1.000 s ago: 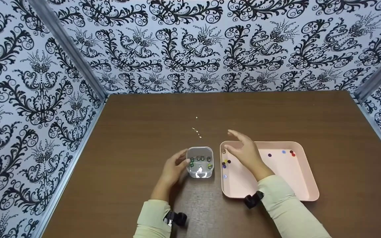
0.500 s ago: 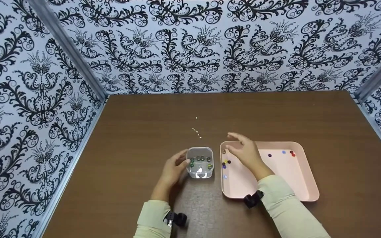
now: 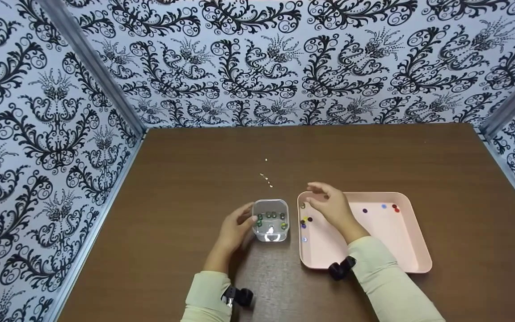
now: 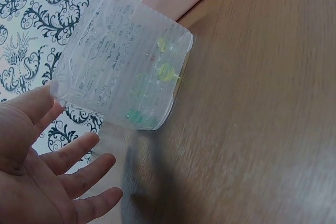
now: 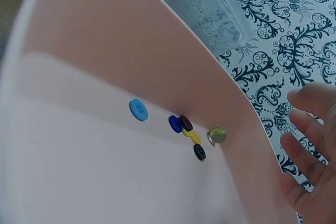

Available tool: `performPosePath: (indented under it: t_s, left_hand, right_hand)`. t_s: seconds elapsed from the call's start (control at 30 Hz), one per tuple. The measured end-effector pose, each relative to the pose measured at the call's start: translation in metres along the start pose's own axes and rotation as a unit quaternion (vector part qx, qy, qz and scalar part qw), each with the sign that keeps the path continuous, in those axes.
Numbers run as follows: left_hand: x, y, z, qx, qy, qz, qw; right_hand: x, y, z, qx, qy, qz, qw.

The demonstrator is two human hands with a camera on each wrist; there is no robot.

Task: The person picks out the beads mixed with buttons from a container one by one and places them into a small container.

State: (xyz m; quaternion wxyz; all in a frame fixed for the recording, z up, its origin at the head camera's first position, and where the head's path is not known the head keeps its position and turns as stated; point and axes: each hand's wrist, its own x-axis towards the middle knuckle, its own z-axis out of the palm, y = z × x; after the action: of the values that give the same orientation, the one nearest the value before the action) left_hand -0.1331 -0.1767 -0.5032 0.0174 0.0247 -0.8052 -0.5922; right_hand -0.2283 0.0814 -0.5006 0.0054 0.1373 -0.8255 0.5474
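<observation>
In the head view my left hand (image 3: 235, 228) is at the left side of a clear plastic container (image 3: 271, 237). Thumb and forefinger pinch its rim at a corner, while the other fingers are spread in the left wrist view. Several green and yellow-green glass marbles (image 4: 166, 72) lie inside the container. My right hand (image 3: 335, 208) hovers above the back left of a pink tray (image 3: 400, 255), fingers bent and apart, holding nothing. Below its fingertips, a clear greenish marble (image 5: 217, 135) sits in the tray's corner. A yellow button (image 5: 196, 136) and dark buttons lie near it.
A light blue button (image 5: 138, 109) lies along the tray's left wall. Red buttons (image 3: 396, 209), another blue button (image 3: 383, 206) and a dark button (image 3: 365, 210) are toward the tray's back. Patterned wall panels (image 3: 257, 67) stand behind the brown table (image 3: 186, 179).
My right hand's fingertips have lowered slightly toward the tray's back left corner and bent a little more. The left hand and the container stay in place.
</observation>
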Motion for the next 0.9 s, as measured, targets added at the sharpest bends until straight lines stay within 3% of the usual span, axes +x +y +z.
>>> performPosePath:
  t_s: [0.23,0.3,0.53,0.9]
  left_hand:
    - [-0.016,0.044,-0.003,0.000,-0.005,0.000,1.0000]
    - [-0.014,0.040,-0.003,0.001,-0.006,0.004,1.0000]
    - [-0.001,0.005,0.000,0.000,-0.001,0.010,1.0000]
    - [0.002,-0.004,0.001,-0.027,-0.004,0.025,0.9993]
  right_hand:
    - [0.000,0.002,0.001,0.006,-0.001,-0.004,1.0000]
    - [0.000,0.003,0.001,0.006,-0.003,-0.002,1.0000]
    - [0.000,0.005,0.002,-0.005,-0.010,0.022,0.9997]
    - [0.003,0.004,0.004,0.005,-0.020,0.058,0.9981]
